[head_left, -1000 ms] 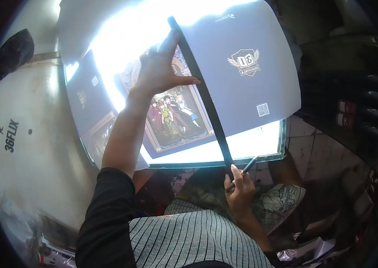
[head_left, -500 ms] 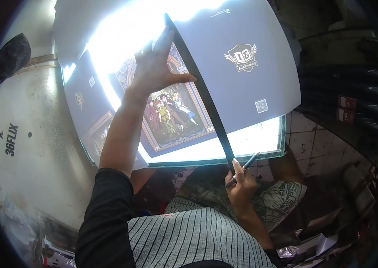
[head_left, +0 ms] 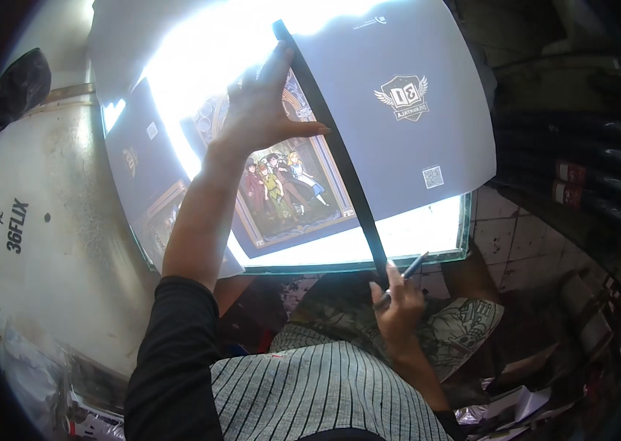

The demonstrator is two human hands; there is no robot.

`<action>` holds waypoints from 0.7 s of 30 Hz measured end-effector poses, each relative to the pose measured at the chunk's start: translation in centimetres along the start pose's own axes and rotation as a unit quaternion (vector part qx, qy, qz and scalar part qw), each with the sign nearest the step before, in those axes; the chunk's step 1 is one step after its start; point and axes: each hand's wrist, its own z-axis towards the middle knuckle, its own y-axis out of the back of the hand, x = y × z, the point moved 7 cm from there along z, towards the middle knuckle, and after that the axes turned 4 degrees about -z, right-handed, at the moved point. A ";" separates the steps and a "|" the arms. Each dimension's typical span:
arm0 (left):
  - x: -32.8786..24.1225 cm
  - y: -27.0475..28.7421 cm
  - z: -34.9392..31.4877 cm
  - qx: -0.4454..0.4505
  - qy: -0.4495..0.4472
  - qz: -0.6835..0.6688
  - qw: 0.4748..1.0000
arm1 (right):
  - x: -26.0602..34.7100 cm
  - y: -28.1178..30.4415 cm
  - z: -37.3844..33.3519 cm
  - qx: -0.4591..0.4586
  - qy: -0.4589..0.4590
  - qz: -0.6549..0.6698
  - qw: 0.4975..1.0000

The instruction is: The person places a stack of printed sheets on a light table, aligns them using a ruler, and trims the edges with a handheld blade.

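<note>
A large blue printed sheet (head_left: 439, 147) lies over a brightly lit glass-topped light table (head_left: 428, 231). A long dark straightedge (head_left: 343, 165) slants across the sheet, beside a colour picture of several figures (head_left: 284, 187). My left hand (head_left: 262, 114) is spread open on the sheet, with the thumb and a fingertip at the straightedge's left side; glare washes out some fingers. Below the table's front edge, my right hand (head_left: 402, 305) is closed around a slim dark pen-like tool (head_left: 416, 262). Its fingers are at the near end of the straightedge.
A pale worktop (head_left: 75, 213) adjoins on the left, with a dark crumpled bag (head_left: 20, 88) on it. Clear plastic wrapping (head_left: 35, 367) lies lower left. Dark rolls (head_left: 567, 154) are stacked at the right. Papers (head_left: 520, 404) lie low on the right, near the tiled floor (head_left: 505, 235).
The view has shifted slightly. My left hand and the straightedge keep nearly the same place on the sheet. My right hand's fingers have changed position slightly at the straightedge's near end, still holding the pen-like tool.
</note>
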 end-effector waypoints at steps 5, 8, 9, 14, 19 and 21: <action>-1.0 -0.3 0.5 0.068 0.042 0.009 0.997 | -4.4 6.6 3.1 -0.216 -0.010 0.329 0.920; -0.2 0.3 -0.3 0.111 0.090 0.011 0.990 | 0.2 8.3 14.0 -0.201 0.099 0.322 0.920; -0.1 0.5 -0.6 0.108 0.096 0.006 0.990 | 1.9 8.1 17.7 -0.166 0.136 0.290 0.933; -1.5 0.8 0.2 0.133 0.105 -0.011 0.985 | 9.2 4.1 34.2 -0.144 0.194 0.335 0.911; -1.2 1.5 -0.5 0.136 0.111 -0.023 0.984 | 11.3 0.4 38.7 -0.062 0.212 0.236 0.946; -1.3 1.2 -0.3 0.125 0.103 -0.025 0.987 | 10.7 0.3 38.5 -0.104 0.215 0.284 0.929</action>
